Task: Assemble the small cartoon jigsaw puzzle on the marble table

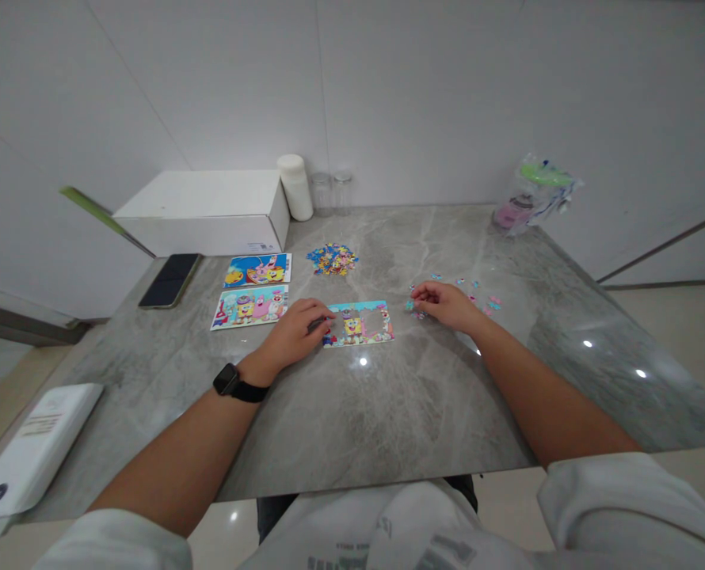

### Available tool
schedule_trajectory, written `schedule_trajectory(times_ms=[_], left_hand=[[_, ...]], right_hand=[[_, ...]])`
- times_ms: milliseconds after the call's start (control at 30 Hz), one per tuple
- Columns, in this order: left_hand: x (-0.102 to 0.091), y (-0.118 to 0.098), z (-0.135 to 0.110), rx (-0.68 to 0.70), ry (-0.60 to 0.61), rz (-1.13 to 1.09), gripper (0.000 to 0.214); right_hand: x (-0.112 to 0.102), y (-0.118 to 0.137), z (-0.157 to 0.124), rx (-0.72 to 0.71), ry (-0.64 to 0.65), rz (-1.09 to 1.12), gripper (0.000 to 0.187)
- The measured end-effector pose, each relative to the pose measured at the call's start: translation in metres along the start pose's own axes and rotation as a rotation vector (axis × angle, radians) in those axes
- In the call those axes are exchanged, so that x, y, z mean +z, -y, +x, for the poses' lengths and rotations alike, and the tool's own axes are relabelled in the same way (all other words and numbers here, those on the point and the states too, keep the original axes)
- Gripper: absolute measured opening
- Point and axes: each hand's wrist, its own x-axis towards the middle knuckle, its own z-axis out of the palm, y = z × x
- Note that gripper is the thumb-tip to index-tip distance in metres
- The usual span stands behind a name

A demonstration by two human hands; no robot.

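A partly assembled cartoon jigsaw puzzle (352, 326) lies flat in the middle of the table, with a grey gap in its right half. My left hand (298, 332), wearing a black watch, rests at the puzzle's left edge; its fingers are loosely bent and apart, holding nothing. To the right of the puzzle, my right hand (444, 305) has its fingertips drawn together on a small teal puzzle piece (410, 305), low over the table. Other loose pieces (494, 303) are scattered around and behind that hand; some are partly hidden by it.
A heap of mixed pieces (333, 260) lies farther back. Two picture cards (250, 307) sit at left beside a phone (171, 280). Behind stand a white box (203, 210), white bottle (295, 188) and two glasses (341, 194). A plastic-wrapped cup (516, 210) is back right; a white device (37, 443) front left.
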Motion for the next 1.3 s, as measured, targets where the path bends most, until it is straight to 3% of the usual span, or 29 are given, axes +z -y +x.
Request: schedule_trajectory(times_ms=[300,567,800,1300], left_hand=[[-0.001,-0.002,0.0,0.005,0.0,0.001,0.023],[0.0,-0.002,0.0,0.009,0.006,0.007,0.023],[0.0,-0.002,0.001,0.009,0.008,0.005,0.023],[0.0,0.0,0.0,0.012,0.004,-0.008,0.023]], right_hand=[[0.004,-0.001,0.001,-0.03,0.008,-0.073,0.029],[0.009,0.002,-0.004,-0.149,0.01,-0.283,0.014],[0.014,0.011,-0.008,-0.232,0.037,-0.429,0.014],[0.019,0.014,-0.008,-0.224,0.037,-0.452,0.018]])
